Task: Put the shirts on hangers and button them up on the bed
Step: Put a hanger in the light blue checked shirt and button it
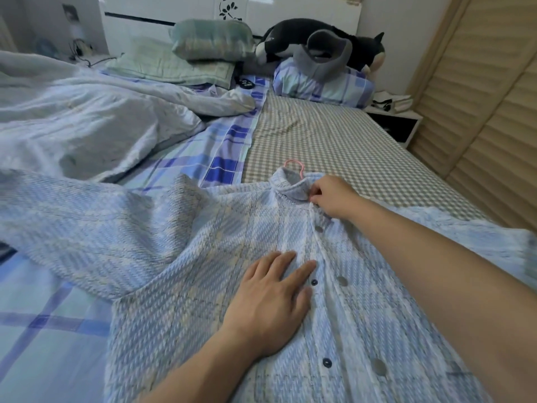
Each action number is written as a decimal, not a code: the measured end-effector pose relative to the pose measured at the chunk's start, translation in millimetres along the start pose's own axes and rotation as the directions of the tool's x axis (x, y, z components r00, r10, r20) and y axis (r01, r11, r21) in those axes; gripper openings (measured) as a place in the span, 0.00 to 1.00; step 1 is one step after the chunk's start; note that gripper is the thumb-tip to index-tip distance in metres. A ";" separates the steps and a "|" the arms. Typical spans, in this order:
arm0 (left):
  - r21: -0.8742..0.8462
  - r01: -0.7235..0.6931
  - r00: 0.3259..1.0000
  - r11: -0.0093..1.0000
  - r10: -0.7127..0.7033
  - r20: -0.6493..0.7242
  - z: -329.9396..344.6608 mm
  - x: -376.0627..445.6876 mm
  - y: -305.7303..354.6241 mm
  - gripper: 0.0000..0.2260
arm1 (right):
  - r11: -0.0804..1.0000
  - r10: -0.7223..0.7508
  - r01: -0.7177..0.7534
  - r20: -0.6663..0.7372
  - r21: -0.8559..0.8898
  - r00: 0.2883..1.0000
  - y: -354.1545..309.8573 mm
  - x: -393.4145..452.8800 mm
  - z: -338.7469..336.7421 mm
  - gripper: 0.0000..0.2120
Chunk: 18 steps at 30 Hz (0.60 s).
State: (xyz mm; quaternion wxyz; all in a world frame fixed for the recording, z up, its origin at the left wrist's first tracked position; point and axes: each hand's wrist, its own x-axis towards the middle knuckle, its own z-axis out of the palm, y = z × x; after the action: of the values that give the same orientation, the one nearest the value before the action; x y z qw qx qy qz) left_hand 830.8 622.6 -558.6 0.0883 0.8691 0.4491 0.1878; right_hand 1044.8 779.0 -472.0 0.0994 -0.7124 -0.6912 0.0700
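While the left hand [268, 298] presses flat, the right hand [331, 196] seemingly pinches the shirt [180, 257], collar pointing headboardward.

Single head-worn wide-angle cam, looks forward and down along the bed [319, 135] toward the headboard [232, 13]. Close on the shirt [174, 257] and both forearms at bottom of frame; edges bow from lens distortion. No second view, no overlap.
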 end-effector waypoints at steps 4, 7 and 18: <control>0.004 0.009 1.000 1.000 -0.009 -0.005 2.3 0.6 -1.4 0.24 | 0.977 -0.205 0.208 -0.057 0.041 0.977 -13.0 -11.3 6.2 0.27; -0.002 0.013 1.000 1.000 -0.013 -0.010 3.1 0.3 -1.6 0.24 | 0.852 -0.520 0.453 -0.329 -0.263 0.788 -8.7 -21.2 11.9 0.21; -0.058 0.028 1.000 0.998 -0.027 0.008 6.4 1.8 -8.2 0.23 | 0.842 -0.281 0.357 0.237 -0.405 0.930 -14.8 -32.8 4.3 0.20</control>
State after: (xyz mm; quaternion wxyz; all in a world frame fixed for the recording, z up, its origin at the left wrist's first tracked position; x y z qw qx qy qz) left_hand 828.2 628.9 -566.6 0.1177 0.8606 0.4550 0.1962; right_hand 1028.3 746.7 -473.9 -0.1129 -0.5823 -0.8038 -0.0460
